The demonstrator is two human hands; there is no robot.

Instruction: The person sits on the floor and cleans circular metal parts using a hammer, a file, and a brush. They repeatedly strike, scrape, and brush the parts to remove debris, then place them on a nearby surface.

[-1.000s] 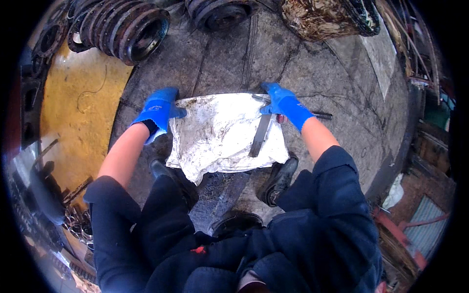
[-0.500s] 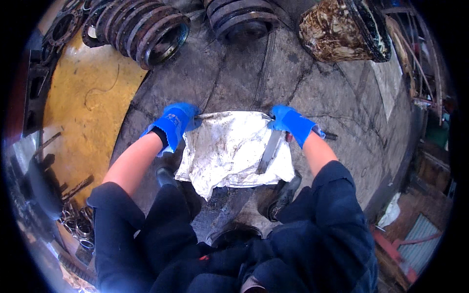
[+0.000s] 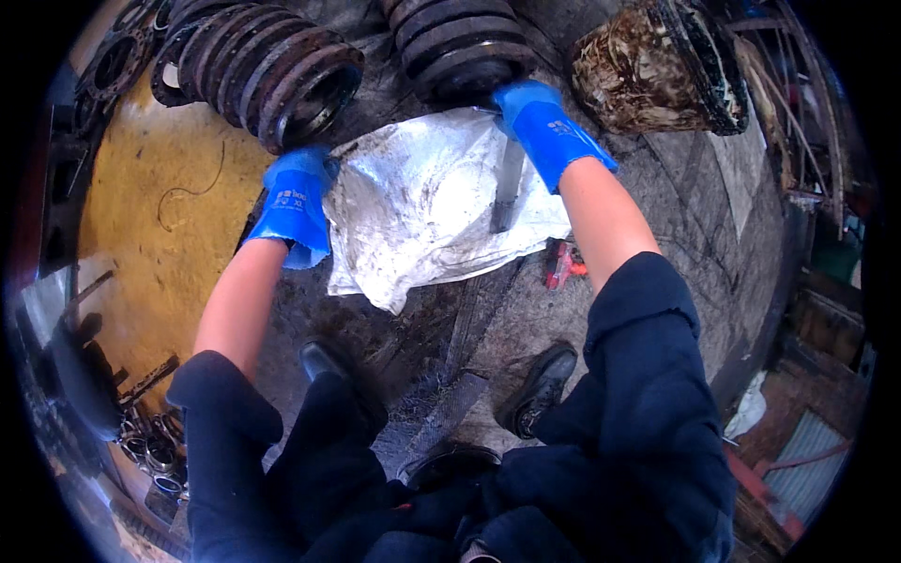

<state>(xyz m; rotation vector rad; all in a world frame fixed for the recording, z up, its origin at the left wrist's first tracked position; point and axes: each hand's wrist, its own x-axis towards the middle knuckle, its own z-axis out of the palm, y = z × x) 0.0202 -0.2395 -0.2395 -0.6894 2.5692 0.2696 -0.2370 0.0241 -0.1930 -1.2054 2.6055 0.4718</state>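
Both gloved hands have swung forward: the left hand [image 3: 297, 195] and right hand [image 3: 542, 122] appear closed on the far corners of the grimy white sheet [image 3: 413, 202], now spread near the dark ribbed cylinder [image 3: 458, 52] instead of over the boots [image 3: 540, 385]. A red object [image 3: 563, 266] shows more fully beside its near edge, so the sheet seems to be shifting as one piece.

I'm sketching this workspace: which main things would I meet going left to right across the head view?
Yellow panel, left gloved hand, stained white sheet, right gloved hand, brown-mottled container, grey corrugated panel.
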